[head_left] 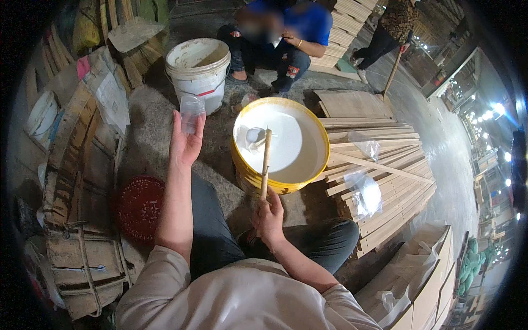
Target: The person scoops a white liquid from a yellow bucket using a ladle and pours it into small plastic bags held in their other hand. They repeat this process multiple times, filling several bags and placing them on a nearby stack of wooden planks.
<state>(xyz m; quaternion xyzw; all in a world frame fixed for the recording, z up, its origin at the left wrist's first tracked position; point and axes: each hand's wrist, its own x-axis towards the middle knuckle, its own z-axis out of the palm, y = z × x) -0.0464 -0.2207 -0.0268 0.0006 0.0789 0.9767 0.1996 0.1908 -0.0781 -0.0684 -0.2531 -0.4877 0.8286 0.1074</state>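
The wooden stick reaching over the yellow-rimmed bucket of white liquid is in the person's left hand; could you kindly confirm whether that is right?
Not quite: the head view shows the wooden stick in the person's right hand, not the left hand. It does reach over the yellow-rimmed bucket of white liquid.

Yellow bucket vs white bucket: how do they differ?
Colour: the yellow bucket has a yellow rim; the white bucket is off-white and smudged.
Contents: the yellow bucket holds white liquid; the white bucket shows stained inner walls, its bottom hidden.
Position: the yellow bucket sits nearer the wearer; the white bucket is farther, to the left.
Shared: both round, open-topped.
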